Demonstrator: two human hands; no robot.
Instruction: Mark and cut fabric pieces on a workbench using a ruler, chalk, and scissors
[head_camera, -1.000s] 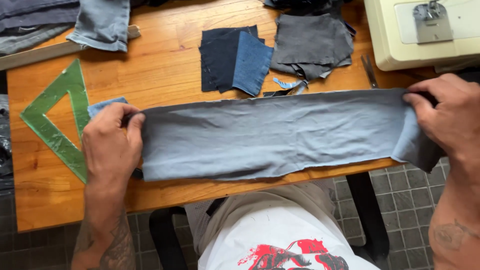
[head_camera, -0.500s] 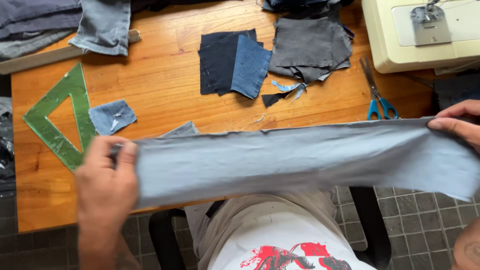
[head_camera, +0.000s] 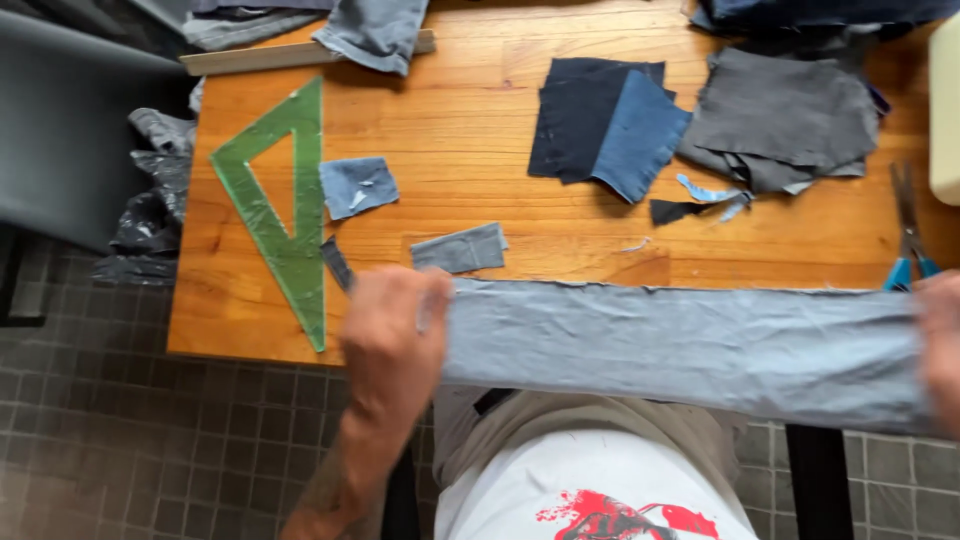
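Hands hold long grey cloth strip (head_camera: 690, 345) tight across bottom of frame: left hand (head_camera: 392, 325) grips one end, right hand (head_camera: 940, 345) other. Green triangle ruler (head_camera: 275, 215) on desk (head_camera: 480, 150), left.

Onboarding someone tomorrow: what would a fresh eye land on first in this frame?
First, the long grey fabric strip, stretched flat between the left hand and the right hand over the near edge of the wooden table. Next, the green transparent set square at the table's left side, then the dark blue and grey fabric patches further back.
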